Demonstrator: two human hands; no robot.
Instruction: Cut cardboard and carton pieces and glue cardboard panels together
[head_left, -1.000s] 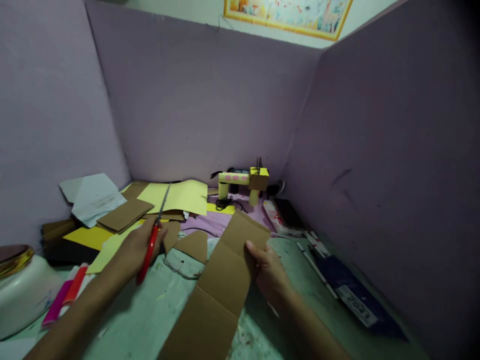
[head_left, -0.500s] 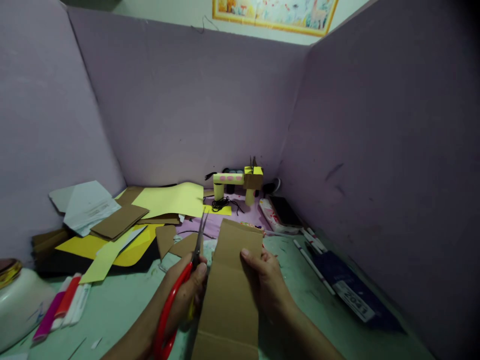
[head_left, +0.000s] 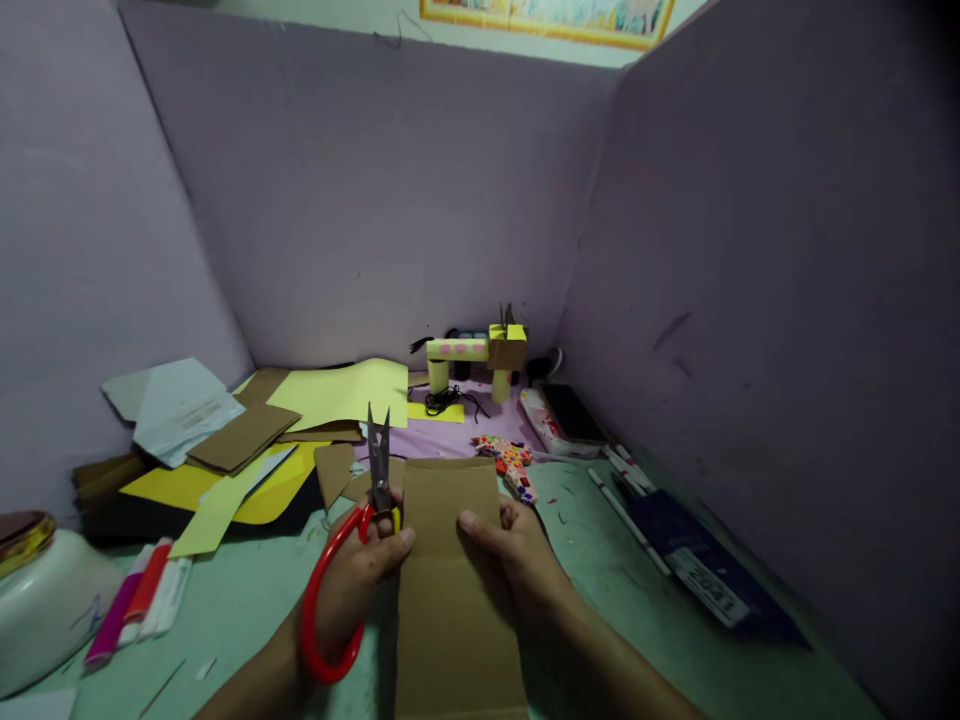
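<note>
A long creased strip of brown cardboard (head_left: 454, 590) is held up lengthwise before me. My right hand (head_left: 517, 550) grips its right edge, thumb on the front face and fingers behind. At its left edge is my left hand (head_left: 367, 560), which also holds scissors (head_left: 380, 470) with red handles; their blades point away from me and stand slightly apart. The left thumb reaches the cardboard's edge. Beyond the strip stands a small yellow paper animal (head_left: 469, 350) with pink spots and a brown-fronted head. Black string (head_left: 444, 402) lies tangled below it.
Sheets of yellow paper (head_left: 345, 390) and cardboard pieces (head_left: 244, 438) pile up at the left. Markers (head_left: 142, 600) and a white round container (head_left: 45, 610) are nearer. To the right lie a phone (head_left: 571, 412), pencils (head_left: 630, 520) and a dark blue packet (head_left: 697, 570). Purple panels (head_left: 375, 200) enclose the table.
The cardboard strip has straightened and shifted slightly. The scissors have turned more upright with their blades spread wider, and the left thumb has come to the strip's edge. A flower-patterned piece shows more behind it.
</note>
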